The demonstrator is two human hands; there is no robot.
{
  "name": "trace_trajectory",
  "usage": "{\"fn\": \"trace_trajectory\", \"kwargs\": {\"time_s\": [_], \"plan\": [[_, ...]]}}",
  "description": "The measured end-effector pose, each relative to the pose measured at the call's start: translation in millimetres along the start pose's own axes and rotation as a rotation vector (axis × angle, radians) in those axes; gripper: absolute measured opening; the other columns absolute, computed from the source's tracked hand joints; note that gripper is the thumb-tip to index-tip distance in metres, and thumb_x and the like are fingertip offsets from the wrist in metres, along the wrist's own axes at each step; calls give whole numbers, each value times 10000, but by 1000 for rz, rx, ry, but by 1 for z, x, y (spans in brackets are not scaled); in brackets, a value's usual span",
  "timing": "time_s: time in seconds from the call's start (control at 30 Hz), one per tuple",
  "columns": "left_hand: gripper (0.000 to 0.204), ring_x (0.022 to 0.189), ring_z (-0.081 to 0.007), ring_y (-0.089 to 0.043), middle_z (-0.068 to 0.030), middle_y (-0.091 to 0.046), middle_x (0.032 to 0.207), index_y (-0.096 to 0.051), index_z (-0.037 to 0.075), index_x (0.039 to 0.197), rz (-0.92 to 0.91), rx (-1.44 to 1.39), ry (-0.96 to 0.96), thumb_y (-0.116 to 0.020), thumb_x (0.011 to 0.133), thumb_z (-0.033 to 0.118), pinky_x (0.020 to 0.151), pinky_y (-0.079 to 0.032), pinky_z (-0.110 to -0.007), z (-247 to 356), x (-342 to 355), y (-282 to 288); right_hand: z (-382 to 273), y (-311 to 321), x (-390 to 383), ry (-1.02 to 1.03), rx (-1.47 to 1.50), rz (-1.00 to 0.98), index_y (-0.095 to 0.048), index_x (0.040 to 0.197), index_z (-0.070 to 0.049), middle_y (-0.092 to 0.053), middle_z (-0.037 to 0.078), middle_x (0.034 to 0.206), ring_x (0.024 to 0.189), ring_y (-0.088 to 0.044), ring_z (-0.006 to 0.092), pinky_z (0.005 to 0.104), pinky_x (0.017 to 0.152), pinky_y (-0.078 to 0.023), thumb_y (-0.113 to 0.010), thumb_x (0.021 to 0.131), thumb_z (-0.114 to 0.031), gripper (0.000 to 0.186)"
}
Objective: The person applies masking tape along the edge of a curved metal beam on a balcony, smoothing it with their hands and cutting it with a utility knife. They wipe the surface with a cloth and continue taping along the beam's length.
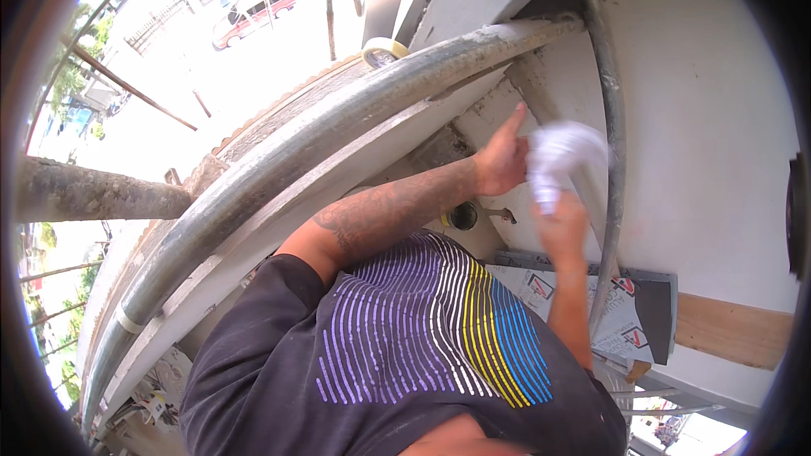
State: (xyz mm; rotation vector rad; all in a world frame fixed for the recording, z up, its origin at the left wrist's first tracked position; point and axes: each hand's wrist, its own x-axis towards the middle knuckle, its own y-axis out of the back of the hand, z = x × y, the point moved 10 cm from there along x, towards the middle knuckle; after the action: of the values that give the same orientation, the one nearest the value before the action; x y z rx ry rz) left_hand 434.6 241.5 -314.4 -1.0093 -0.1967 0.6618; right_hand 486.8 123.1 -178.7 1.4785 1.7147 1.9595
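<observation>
A white, cloth-like bundle (568, 150) is blurred by motion in front of the pale wall corner. From below, my right hand (561, 226) grips its narrow lower end with closed fingers, smeared by movement. My left hand (503, 156) is at the bundle's left edge, thumb stretched upward. Its other fingers are mostly hidden beside the bundle, so whether they hold it cannot be made out. Beneath my left wrist sits a small dark round container (463, 216) with a bit of yellow at its rim.
A thick metal pipe (372, 100) curves along the left, beyond it a bright street with a red car (253, 19). A tape roll (385, 53) rests by the pipe. Another upright pipe (610, 118) stands right of my hands. Printed panels (583, 308) and a wooden board (733, 329) lie lower right.
</observation>
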Motion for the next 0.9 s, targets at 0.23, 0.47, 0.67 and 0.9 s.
{"fn": "trace_trajectory", "kwargs": {"time_s": [0.23, 0.47, 0.67, 0.9], "plan": [[601, 1317, -374, -686, -275, -660, 1473, -625, 8, 1498, 88, 1274, -122, -730, 1039, 383, 1118, -542, -505, 62, -116, 51, 94, -123, -84, -937, 441, -377, -768, 1204, 80, -834, 162, 1061, 1019, -781, 205, 374, 894, -601, -764, 946, -154, 348], [697, 1435, -377, -554, -204, -576, 1518, -587, 154, 1527, 1271, 1600, -740, -785, 860, 117, 1213, -443, -490, 224, -199, 167, 84, -160, -17, -783, 809, -380, -709, 1278, 66, -788, 136, 1174, 1089, -751, 209, 381, 983, -587, -719, 916, -94, 396], [402, 1175, -330, -756, -207, -778, 1217, -722, 93, 1400, 1191, 1428, -642, -638, 1011, 150, 1075, -540, -495, 246, -192, 202, 65, -189, 59, -746, 990, -158, -628, 1369, 70, -729, 126, 1269, 1147, -708, 200, 351, 1026, -561, -683, 924, -79, 473], [328, 1100, -223, -727, -171, -772, 1201, -715, -11, 1366, 914, 726, -871, -625, 1087, 134, 947, -597, -383, 251, -253, 237, 9, -197, 158, -138, 626, -144, -723, 1149, 49, -768, 140, 1090, 977, -737, 252, 392, 890, -582, -702, 920, 10, 234]]}}
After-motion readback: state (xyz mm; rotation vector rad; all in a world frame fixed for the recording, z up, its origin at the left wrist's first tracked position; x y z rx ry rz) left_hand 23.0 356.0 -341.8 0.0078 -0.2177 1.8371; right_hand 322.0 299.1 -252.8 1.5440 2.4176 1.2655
